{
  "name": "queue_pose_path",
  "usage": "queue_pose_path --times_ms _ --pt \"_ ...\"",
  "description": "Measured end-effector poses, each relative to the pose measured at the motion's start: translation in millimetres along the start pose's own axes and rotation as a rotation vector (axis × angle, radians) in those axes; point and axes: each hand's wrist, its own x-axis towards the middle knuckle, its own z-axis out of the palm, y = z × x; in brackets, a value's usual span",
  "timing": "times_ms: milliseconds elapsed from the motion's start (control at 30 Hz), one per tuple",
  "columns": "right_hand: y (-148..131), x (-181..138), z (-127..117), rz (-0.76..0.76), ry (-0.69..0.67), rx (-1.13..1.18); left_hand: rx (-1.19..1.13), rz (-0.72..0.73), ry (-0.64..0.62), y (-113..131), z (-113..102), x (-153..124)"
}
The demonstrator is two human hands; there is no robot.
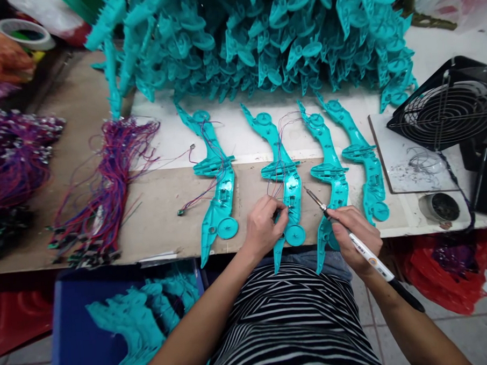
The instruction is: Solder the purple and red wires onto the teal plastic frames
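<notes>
In my right hand (357, 239) is a soldering iron (370, 255), held like a pen. Its bare metal tip points up and left, apart from the shells. My left hand (265, 224) is pinched at the lower part of a teal plastic bow-shaped shell (269, 130). Thin red and purple wires (280, 140) run down this shell to my left fingers; a small dark part between them is mostly hidden. Further left lies another teal shell (226, 191) with wires and a small circuit board (181, 212). Two more shells (317, 126) (372, 171) lie to the right.
A heap of teal shells (237, 37) fills the back. Wire bundles (114, 172) lie left. At right are a black fan (445, 106), a board (412, 167) with wire scraps and a round tin (440, 207). A blue bin (67, 319) with shells stands below the table edge.
</notes>
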Motion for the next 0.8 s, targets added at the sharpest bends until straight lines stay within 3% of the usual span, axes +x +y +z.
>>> queue_pose_path --times_ms 200,333,433,533,700,800 --pt "2 -1 3 0.011 -0.024 0.027 0.001 0.015 -0.08 0 -5 3" --pt "7 -5 4 0.074 0.032 0.072 -0.004 -0.004 -0.138 0 -9 2" --pt "17 -2 6 0.163 0.123 0.051 0.101 -0.104 -0.005 1 -11 6" --pt "32 10 9 0.169 0.124 -0.131 0.338 -0.24 0.076 5 -8 19" --pt "57 25 20 0.127 -0.009 -0.321 0.53 -0.419 -0.133 24 10 36" --pt "63 23 24 0.144 -0.002 -0.313 0.548 -0.426 -0.156 38 24 29"
